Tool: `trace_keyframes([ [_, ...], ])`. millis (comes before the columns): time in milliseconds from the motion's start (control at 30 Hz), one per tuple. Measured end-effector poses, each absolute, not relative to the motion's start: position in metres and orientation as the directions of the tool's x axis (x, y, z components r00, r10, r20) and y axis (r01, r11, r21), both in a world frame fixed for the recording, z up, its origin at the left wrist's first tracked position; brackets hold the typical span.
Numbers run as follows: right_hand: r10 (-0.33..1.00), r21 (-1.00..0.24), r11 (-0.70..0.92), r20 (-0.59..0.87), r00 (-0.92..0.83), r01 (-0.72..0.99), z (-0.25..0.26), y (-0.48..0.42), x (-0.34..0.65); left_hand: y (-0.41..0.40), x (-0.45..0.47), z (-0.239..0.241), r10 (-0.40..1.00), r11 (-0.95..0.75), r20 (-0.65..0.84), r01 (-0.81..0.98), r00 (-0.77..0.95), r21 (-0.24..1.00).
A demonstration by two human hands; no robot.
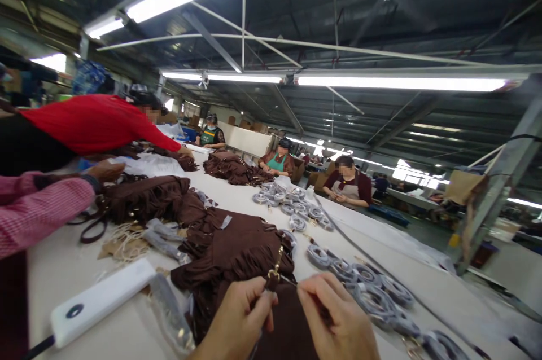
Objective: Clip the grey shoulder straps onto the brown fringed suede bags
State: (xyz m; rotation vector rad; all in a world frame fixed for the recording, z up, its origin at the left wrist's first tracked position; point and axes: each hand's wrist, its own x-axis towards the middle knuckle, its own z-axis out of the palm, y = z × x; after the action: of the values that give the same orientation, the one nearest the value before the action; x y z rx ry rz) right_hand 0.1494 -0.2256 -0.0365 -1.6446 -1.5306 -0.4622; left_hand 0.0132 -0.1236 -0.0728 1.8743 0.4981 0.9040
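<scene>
My left hand (241, 315) is closed in a pinch at the base of a gold-coloured metal clasp (275, 271), with a small dark piece by the fingertips. Just to the right, my right hand (339, 315) is closed too, its thumb and forefinger on the end of a thin strand (289, 280) that runs toward the clasp. What the strand is I cannot make out. Beneath both hands lies dark brown gathered fabric (241, 241), bag-like pieces piled along the table. Part of the fabric is hidden behind my hands.
Grey wrapped coiled straps (368, 295) lie to the right on the white table (122, 326). At left are a white device (104, 301) with a black cable and a plastic-wrapped piece (169, 309). A co-worker's pink checked sleeve (46, 207) reaches in; several others work around the table.
</scene>
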Motion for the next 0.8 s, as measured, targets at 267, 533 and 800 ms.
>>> trace_keyframes([
  [267,0.674,-0.046,-0.074,0.734,0.084,0.996,-0.04,-0.224,0.136,-0.13,0.012,-0.079,0.625,-0.75,0.536,0.246,0.568,0.614],
  [533,0.826,-0.466,0.05,0.517,0.226,0.883,-0.05,-0.222,0.145,-0.142,0.017,-0.083,0.521,-0.407,0.457,-0.26,0.721,0.876],
  [800,0.784,-0.448,0.07,0.578,0.229,0.891,-0.056,-0.241,0.144,-0.144,0.02,-0.086,0.552,-0.541,0.417,-0.07,0.722,0.838],
])
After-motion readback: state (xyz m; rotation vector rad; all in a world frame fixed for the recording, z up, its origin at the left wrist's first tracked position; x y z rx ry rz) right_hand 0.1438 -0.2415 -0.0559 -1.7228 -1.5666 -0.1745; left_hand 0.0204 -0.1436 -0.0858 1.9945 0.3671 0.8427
